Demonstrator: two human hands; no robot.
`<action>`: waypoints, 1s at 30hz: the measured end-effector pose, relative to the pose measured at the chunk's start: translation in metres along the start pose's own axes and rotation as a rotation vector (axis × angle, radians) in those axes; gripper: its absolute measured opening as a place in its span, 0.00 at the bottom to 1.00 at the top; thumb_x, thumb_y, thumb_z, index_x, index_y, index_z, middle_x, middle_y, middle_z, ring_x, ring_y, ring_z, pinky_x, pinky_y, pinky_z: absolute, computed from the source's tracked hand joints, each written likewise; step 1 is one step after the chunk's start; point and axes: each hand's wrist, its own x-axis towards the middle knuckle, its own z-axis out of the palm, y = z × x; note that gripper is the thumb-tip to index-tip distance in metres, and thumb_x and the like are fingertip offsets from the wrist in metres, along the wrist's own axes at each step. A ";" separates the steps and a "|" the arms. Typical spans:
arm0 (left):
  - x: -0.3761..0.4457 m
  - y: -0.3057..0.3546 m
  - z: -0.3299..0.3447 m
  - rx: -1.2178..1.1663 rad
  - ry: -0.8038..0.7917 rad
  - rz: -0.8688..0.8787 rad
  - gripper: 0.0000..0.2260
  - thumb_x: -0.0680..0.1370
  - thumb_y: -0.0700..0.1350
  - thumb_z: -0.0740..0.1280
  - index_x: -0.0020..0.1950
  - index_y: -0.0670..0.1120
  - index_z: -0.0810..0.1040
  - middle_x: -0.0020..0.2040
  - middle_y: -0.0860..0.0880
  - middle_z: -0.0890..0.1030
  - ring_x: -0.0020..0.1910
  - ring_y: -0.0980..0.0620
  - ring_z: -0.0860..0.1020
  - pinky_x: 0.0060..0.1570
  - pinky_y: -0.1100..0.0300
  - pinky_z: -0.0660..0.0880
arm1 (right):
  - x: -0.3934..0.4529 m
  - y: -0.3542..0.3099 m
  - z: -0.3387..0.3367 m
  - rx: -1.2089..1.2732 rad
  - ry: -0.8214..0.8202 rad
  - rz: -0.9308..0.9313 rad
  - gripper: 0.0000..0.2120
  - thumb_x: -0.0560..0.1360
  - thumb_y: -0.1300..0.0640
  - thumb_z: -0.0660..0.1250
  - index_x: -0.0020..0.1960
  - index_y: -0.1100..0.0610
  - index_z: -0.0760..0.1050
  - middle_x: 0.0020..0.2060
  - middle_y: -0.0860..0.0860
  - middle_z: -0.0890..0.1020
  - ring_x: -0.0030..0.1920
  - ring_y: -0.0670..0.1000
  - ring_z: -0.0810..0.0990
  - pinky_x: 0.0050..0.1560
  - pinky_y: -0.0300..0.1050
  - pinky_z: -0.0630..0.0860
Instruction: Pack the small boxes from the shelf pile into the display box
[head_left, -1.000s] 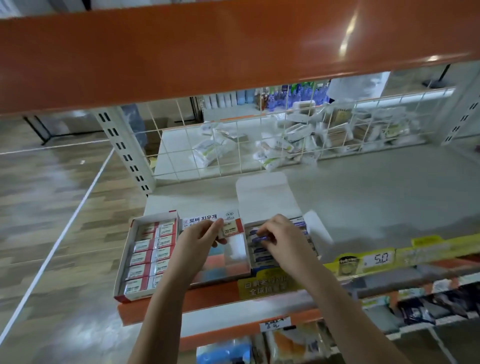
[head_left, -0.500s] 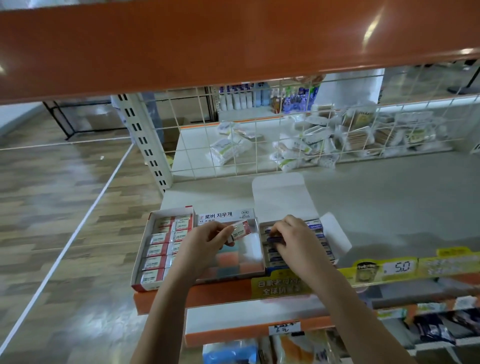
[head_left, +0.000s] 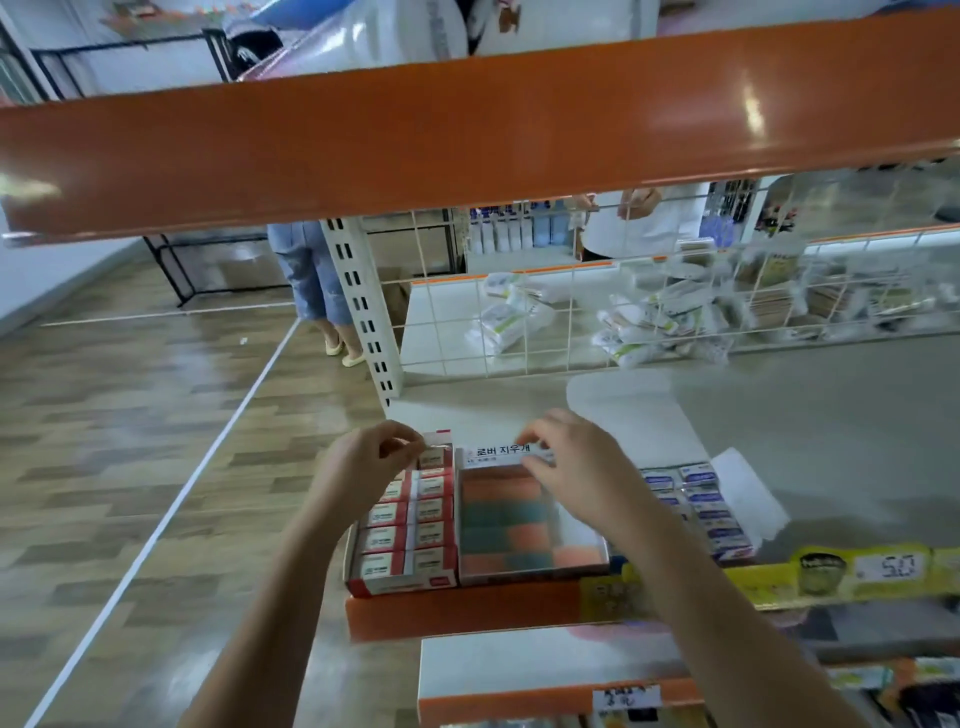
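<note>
A red display box (head_left: 402, 584) sits at the shelf's front left, filled with rows of small red-and-white boxes (head_left: 387, 540). My left hand (head_left: 363, 465) hovers over its far end and pinches one small box (head_left: 434, 457) at the back row. Right beside it lies a clear-lidded box (head_left: 511, 540) of orange and teal blocks. My right hand (head_left: 584, 470) curls its fingers over that box's white label strip (head_left: 496, 451). Further right, an open box (head_left: 711, 514) holds small blue-and-white boxes, with its white flap (head_left: 623, 410) folded back.
An orange upper shelf (head_left: 467, 130) hangs close overhead. A wire grid (head_left: 519, 322) backs the shelf, with white packets (head_left: 644, 322) behind it. A yellow price strip (head_left: 841, 571) runs along the front edge. One person (head_left: 311, 275) stands in the aisle to the left, another (head_left: 644, 218) behind the grid.
My left hand carried the small box leftward to the red display box's far end. My right hand left the blue box and moved onto the clear box's label strip. My view tilted up.
</note>
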 end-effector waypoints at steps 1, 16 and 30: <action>0.003 -0.005 -0.003 0.016 -0.013 -0.009 0.01 0.75 0.52 0.68 0.45 0.58 0.76 0.40 0.59 0.81 0.38 0.65 0.77 0.33 0.69 0.69 | 0.004 -0.007 0.008 0.005 -0.019 -0.015 0.10 0.77 0.54 0.64 0.57 0.52 0.76 0.54 0.45 0.76 0.46 0.42 0.71 0.45 0.33 0.64; 0.012 -0.036 -0.013 0.251 0.054 0.013 0.06 0.76 0.52 0.67 0.48 0.52 0.80 0.44 0.56 0.81 0.38 0.58 0.74 0.30 0.67 0.65 | 0.028 -0.038 0.069 -0.048 -0.088 -0.010 0.10 0.77 0.51 0.64 0.55 0.54 0.74 0.48 0.48 0.77 0.45 0.47 0.77 0.45 0.39 0.75; 0.013 -0.041 0.001 0.423 0.005 0.122 0.07 0.77 0.50 0.65 0.49 0.51 0.82 0.47 0.55 0.77 0.49 0.57 0.70 0.40 0.64 0.66 | 0.025 -0.036 0.072 -0.022 -0.071 -0.014 0.11 0.77 0.51 0.64 0.57 0.54 0.74 0.50 0.48 0.77 0.46 0.46 0.77 0.47 0.38 0.74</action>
